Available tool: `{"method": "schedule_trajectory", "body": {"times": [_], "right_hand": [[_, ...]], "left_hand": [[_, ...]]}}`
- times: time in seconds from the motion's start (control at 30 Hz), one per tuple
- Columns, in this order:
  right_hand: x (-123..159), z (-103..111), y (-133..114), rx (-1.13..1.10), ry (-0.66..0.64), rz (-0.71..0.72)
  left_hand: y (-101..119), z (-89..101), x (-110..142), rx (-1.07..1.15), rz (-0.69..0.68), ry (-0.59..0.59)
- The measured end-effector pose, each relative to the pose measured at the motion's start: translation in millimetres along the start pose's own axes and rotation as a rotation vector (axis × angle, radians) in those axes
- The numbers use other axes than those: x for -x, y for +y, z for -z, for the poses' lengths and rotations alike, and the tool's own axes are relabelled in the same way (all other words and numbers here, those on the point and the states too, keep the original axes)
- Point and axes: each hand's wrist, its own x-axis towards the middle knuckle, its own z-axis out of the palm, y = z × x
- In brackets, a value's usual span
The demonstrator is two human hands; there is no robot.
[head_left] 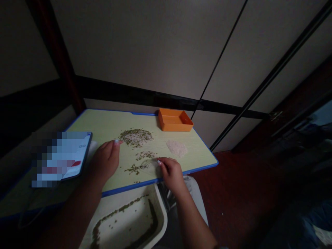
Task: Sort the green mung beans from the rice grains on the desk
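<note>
My right hand [169, 171] pinches the edge of a clear, rounded plastic piece [153, 168] low over the table's front part; its exact kind does not show. Small green beans [133, 169] lie beside and partly behind the clear piece. My left hand [107, 159] is closed, thumb against the fingers, at the left side of a larger pile of green beans mixed with pale grains [136, 137]. Whether something tiny is between those fingers is hidden. A small mixed patch [146, 155] lies between the pile and the clear piece. Pale grains form a separate heap [176, 148] on the right.
An orange open box [176, 128] stands at the table's back right. On the left a phone [75, 155] with a lit screen leans beside my left forearm. Below the blue table edge [129, 187] sits a white tub [161, 221] with green beans along its inside. Cabinet panels rise behind.
</note>
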Motion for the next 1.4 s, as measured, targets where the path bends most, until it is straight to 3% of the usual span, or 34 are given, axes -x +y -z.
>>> {"method": "schedule_trajectory", "body": {"times": [0.7, 0.97, 1.4], "right_hand": [[-10, 0, -21, 0.206, -0.175, -0.102], [-10, 3, -25, 0.202, -0.204, -0.093], [-20, 2, -21, 0.181, -0.243, -0.019]], "left_hand": [[-3, -0.3, -3, -0.007, 0.006, 0.008], [5, 2.8, 1, -0.015, 0.024, -0.014], [-6, -3.6, -1, 0.025, -0.029, 0.036]]}}
